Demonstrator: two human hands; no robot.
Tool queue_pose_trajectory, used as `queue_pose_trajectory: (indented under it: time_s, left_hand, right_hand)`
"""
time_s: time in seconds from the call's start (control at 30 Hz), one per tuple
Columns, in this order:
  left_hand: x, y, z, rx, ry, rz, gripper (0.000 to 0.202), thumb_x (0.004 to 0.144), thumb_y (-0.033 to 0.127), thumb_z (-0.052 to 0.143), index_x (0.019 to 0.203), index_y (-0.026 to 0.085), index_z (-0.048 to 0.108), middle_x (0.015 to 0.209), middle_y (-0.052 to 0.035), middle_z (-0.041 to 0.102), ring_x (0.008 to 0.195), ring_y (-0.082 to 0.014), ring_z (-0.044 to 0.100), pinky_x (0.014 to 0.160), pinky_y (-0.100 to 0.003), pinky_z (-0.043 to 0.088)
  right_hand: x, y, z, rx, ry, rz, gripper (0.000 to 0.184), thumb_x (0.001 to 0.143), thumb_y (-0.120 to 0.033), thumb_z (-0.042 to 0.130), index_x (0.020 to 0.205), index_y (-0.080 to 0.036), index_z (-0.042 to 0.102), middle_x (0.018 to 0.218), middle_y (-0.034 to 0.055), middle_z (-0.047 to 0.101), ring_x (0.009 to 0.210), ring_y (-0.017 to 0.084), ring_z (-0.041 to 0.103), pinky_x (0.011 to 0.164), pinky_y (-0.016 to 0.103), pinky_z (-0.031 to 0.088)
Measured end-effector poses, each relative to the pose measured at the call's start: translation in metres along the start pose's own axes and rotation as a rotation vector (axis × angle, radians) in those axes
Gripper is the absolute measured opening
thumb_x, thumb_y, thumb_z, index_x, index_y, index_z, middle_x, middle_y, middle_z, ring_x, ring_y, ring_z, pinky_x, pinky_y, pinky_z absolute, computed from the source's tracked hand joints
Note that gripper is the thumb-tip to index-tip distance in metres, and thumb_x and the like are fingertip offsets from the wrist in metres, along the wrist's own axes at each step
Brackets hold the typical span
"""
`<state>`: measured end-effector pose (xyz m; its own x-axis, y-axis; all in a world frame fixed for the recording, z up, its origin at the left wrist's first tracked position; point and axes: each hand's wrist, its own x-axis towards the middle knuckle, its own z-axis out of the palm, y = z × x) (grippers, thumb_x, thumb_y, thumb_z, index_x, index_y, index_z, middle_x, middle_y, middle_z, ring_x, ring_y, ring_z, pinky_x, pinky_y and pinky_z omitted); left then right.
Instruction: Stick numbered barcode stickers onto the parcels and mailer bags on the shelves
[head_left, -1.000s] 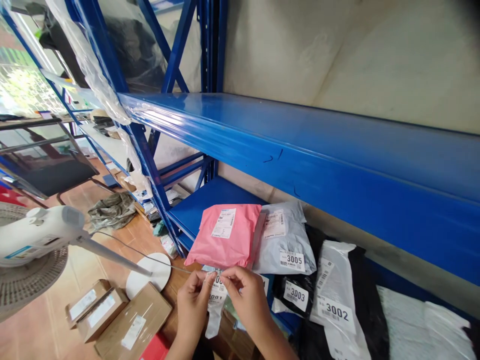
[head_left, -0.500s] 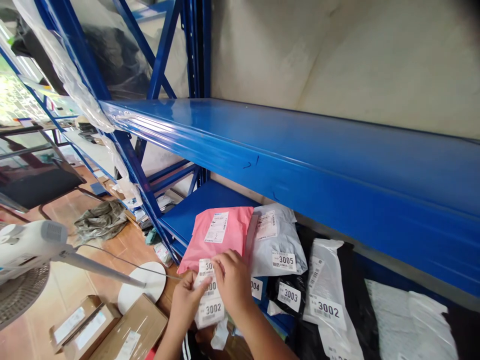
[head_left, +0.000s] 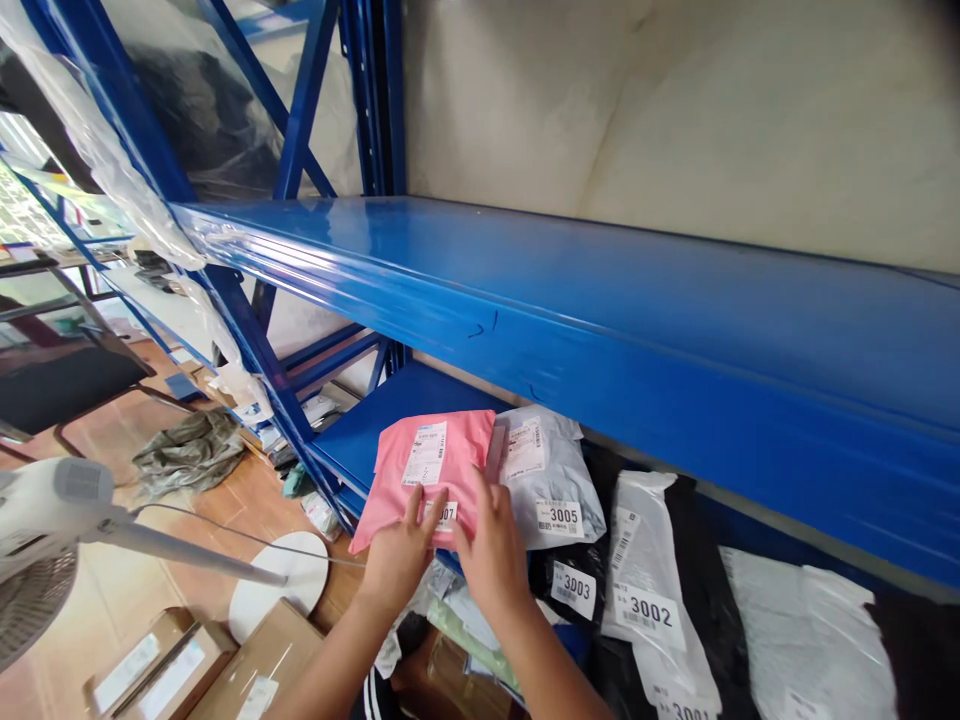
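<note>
A pink mailing bag (head_left: 390, 475) lies on the lower blue shelf, with a white shipping label (head_left: 425, 455) on its upper face. A smaller number label (head_left: 448, 517) ending in "07" sits near its front edge, partly covered by fingers. My left hand (head_left: 405, 550) rests on the front of the bag, fingers apart, fingertips at the left part of the number label. On the other side, my right hand (head_left: 491, 545) lies with spread fingers on the bag's right front. Neither hand grips anything.
To the right lie a grey bag (head_left: 566, 475) marked 3005, a black bag (head_left: 544, 575) marked 3003 and a white bag (head_left: 637, 550) marked 3002. The upper blue shelf (head_left: 525, 270) overhangs them. A white fan (head_left: 52, 520) and cardboard boxes (head_left: 255, 665) stand on the floor at left.
The sheet of number labels held in both hands is out of sight. A number label now shows on the pink bag, and both hands have opened and moved onto it.
</note>
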<state>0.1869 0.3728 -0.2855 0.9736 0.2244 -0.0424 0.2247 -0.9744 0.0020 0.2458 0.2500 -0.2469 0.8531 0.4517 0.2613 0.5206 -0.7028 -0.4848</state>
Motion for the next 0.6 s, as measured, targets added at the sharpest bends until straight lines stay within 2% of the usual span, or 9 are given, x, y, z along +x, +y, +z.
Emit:
queue_pose_trajectory:
  time_s: [0.07,0.1,0.17,0.23,0.3,0.37,0.43,0.53,0.6]
  left_hand:
    - [-0.001,-0.007,0.011,0.008,0.121,0.054,0.071,0.073,0.014,0.056,0.141,0.025,0.037,0.142,-0.0162,0.045,0.067,-0.0235,0.069,0.055,-0.037,0.056]
    - [-0.003,-0.014,0.016,0.004,0.209,0.094,0.068,0.072,0.015,0.057,0.138,0.024,0.042,0.139,-0.0149,0.049,0.068,-0.0228,0.069,0.057,-0.036,0.057]
    - [-0.009,-0.03,0.025,-0.031,0.409,0.12,0.061,0.07,0.016,0.058,0.13,0.023,0.051,0.132,-0.0115,0.056,0.067,-0.0207,0.069,0.057,-0.032,0.056]
    - [-0.014,-0.046,0.028,-0.138,0.585,0.046,0.055,0.069,0.021,0.061,0.124,0.022,0.055,0.121,-0.0093,0.065,0.063,-0.0174,0.068,0.055,-0.026,0.053]
    - [-0.017,-0.056,0.028,-0.273,0.694,-0.056,0.051,0.069,0.029,0.063,0.118,0.019,0.055,0.101,-0.0069,0.073,0.056,-0.0144,0.066,0.051,-0.022,0.05]
    - [-0.017,-0.06,0.027,-0.36,0.745,-0.132,0.042,0.068,0.033,0.064,0.106,0.018,0.057,0.078,-0.0022,0.073,0.047,-0.013,0.062,0.047,-0.02,0.047]
    - [-0.017,-0.061,0.027,-0.396,0.767,-0.188,0.028,0.067,0.036,0.064,0.088,0.02,0.056,0.064,0.0015,0.068,0.043,-0.0128,0.058,0.045,-0.021,0.045]
    - [-0.016,-0.059,0.032,-0.42,0.784,-0.241,0.024,0.066,0.039,0.064,0.071,0.022,0.048,0.058,0.0032,0.062,0.041,-0.0123,0.056,0.045,-0.021,0.045]
    - [-0.016,-0.059,0.035,-0.432,0.793,-0.248,0.026,0.065,0.039,0.065,0.068,0.022,0.045,0.056,0.0039,0.061,0.04,-0.0115,0.054,0.044,-0.021,0.044]
  right_hand:
    - [-0.008,0.012,-0.001,0.061,0.054,0.028,0.038,0.085,-0.013,0.045,0.123,-0.013,0.043,0.11,0.0181,0.058,0.098,0.027,0.063,0.08,0.039,0.054]
    - [-0.01,0.016,-0.001,0.062,0.02,0.056,0.035,0.087,-0.012,0.04,0.121,-0.009,0.044,0.111,0.0204,0.059,0.101,0.028,0.063,0.082,0.039,0.053]
    - [-0.01,0.019,-0.003,0.028,-0.142,0.125,0.037,0.089,-0.012,0.034,0.124,-0.003,0.042,0.111,0.0243,0.061,0.103,0.029,0.063,0.083,0.037,0.053]
    - [-0.004,0.015,-0.007,-0.024,-0.294,0.183,0.042,0.091,-0.014,0.035,0.128,0.004,0.037,0.107,0.0266,0.064,0.103,0.03,0.064,0.083,0.036,0.052]
    - [0.005,0.007,-0.01,-0.066,-0.375,0.228,0.044,0.09,-0.017,0.041,0.127,0.007,0.039,0.103,0.0272,0.066,0.099,0.031,0.065,0.082,0.036,0.052]
    - [0.016,-0.002,-0.012,-0.085,-0.398,0.263,0.046,0.087,-0.02,0.05,0.124,0.006,0.044,0.105,0.0274,0.065,0.1,0.032,0.065,0.083,0.037,0.051]
    - [0.027,-0.007,-0.011,-0.078,-0.389,0.301,0.055,0.084,-0.023,0.056,0.128,0.007,0.04,0.113,0.0286,0.062,0.105,0.032,0.063,0.086,0.036,0.049]
    - [0.041,-0.005,-0.007,-0.06,-0.343,0.357,0.073,0.082,-0.026,0.06,0.134,0.013,0.027,0.12,0.0315,0.058,0.111,0.031,0.059,0.09,0.033,0.046]
    - [0.048,0.001,-0.004,-0.057,-0.333,0.385,0.065,0.083,-0.029,0.059,0.13,0.011,0.036,0.116,0.03,0.061,0.108,0.03,0.061,0.087,0.032,0.047]
